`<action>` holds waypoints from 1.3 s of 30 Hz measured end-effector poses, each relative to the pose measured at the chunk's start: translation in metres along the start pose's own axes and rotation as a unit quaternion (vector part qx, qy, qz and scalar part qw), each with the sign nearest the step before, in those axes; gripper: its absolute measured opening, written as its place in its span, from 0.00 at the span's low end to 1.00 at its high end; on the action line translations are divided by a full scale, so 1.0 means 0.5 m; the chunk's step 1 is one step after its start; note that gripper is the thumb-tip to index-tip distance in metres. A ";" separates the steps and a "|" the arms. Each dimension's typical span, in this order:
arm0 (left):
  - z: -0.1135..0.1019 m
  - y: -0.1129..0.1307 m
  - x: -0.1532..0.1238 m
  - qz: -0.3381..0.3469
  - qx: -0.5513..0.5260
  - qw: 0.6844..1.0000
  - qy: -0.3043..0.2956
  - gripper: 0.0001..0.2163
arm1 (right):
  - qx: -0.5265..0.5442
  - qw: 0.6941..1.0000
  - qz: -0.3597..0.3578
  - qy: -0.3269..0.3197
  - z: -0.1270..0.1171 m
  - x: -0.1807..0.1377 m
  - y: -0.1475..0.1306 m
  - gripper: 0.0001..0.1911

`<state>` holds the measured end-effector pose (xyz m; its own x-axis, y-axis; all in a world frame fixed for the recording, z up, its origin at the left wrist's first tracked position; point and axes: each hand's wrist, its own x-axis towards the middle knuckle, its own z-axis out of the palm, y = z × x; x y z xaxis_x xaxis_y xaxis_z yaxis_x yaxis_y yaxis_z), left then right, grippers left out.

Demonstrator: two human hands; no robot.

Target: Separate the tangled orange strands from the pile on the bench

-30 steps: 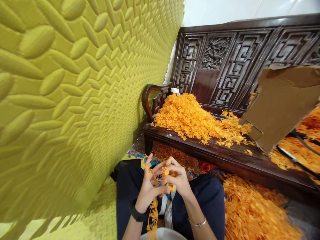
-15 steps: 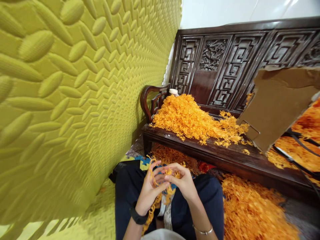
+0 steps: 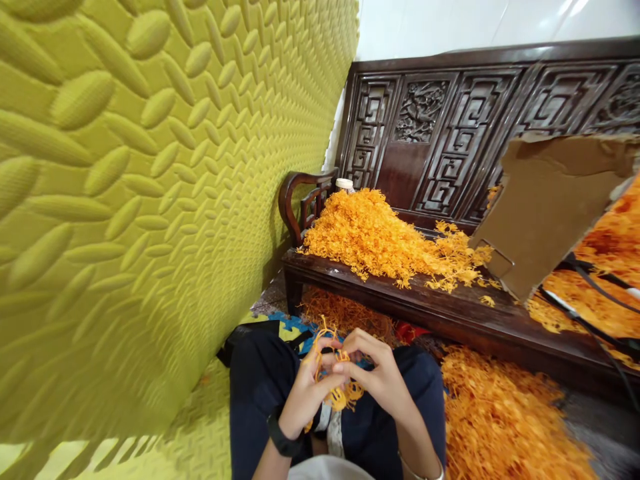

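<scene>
Above my lap, my left hand (image 3: pixel 311 387) and my right hand (image 3: pixel 376 373) meet, fingers curled toward each other. Between them is a cluster of thin, branching orange plastic pieces (image 3: pixel 339 399). Thin loops from it stick up over the left fingers, and rounder parts hang below both hands. The right thumb and fingers pinch at the cluster close to the left fingertips. Exactly where each piece is gripped is partly hidden by the fingers.
A dark carved wooden bench (image 3: pixel 400 297) stands ahead, bearing a heap of similar orange pieces (image 3: pixel 370 233). Cardboard (image 3: pixel 545 207) leans on its right part near black cables (image 3: pixel 585 317). Another orange pile (image 3: pixel 510 413) lies at right. A yellow textured foam mat (image 3: pixel 165 200) rises at left.
Both hands have shifted slightly right and drawn closer together around the orange pieces. The strand trailing along my left forearm now shows much less, and more orange parts hang beneath the fingers.
</scene>
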<state>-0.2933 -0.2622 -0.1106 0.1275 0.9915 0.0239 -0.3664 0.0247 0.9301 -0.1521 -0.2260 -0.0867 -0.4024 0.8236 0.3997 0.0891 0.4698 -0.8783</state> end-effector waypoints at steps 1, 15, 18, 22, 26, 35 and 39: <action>0.001 0.000 -0.002 0.008 -0.011 1.000 -0.003 0.16 | 0.043 0.999 0.015 -0.011 -0.001 -0.002 0.000 0.08; -0.009 -0.006 -0.003 0.098 -0.170 0.973 -0.119 0.15 | 0.572 0.809 0.130 0.042 0.101 -0.012 0.040 0.17; -0.014 -0.011 -0.003 0.121 -0.215 0.960 -0.130 0.14 | 0.554 0.819 0.130 0.075 0.093 -0.009 0.026 0.25; -0.028 -0.013 -0.003 0.162 -0.243 0.955 -0.050 0.14 | 0.466 0.863 0.063 0.185 0.039 -0.013 0.005 0.32; -0.039 -0.004 0.003 0.114 -0.179 0.977 0.026 0.14 | 0.342 0.891 -0.082 0.288 -0.049 -0.006 -0.002 0.22; -0.054 0.007 0.031 0.113 -0.174 0.962 0.175 0.17 | -0.028 0.893 -0.147 0.424 -0.265 0.281 0.021 0.19; -0.064 0.006 0.031 0.124 -0.169 0.956 0.204 0.18 | -0.052 0.937 -0.040 0.342 -0.281 0.338 0.077 0.34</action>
<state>-0.3220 -0.2428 -0.1191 -0.3465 0.9379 0.0186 -0.6248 -0.2455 0.7412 -0.0886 -0.0240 -0.0161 0.2637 0.7786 0.5694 0.1867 0.5380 -0.8220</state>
